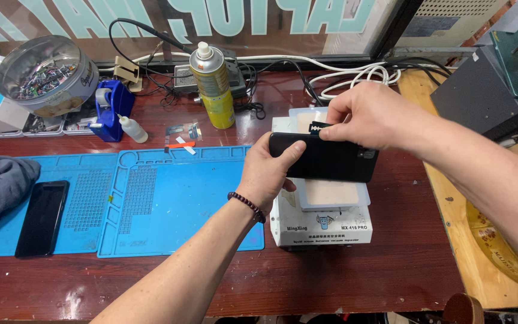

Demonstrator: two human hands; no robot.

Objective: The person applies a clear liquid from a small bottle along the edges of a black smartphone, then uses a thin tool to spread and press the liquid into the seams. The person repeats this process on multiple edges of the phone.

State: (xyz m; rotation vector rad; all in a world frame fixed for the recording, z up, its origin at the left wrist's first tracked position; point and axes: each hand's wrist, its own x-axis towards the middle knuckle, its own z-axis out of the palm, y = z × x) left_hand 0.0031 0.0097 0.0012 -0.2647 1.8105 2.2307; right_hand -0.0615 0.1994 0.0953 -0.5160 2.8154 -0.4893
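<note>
My left hand [266, 174] grips the left end of a black smartphone [331, 161], held on edge above a white heating machine [322, 227]. A thin razor blade [318, 127] is pinched in my right hand [367, 115] and set against the phone's upper edge. A dark bead bracelet [247, 205] circles my left wrist. The machine's pale pad [330, 193] shows below the phone.
Two blue work mats [169, 198] cover the red-brown table; a second black phone [42, 217] and grey cloth [1, 186] lie on the left one. A spray can [212, 84], blue tape dispenser [110, 108], small squeeze bottle [133, 129], round tin of parts [46, 75] and cables [355, 75] stand behind.
</note>
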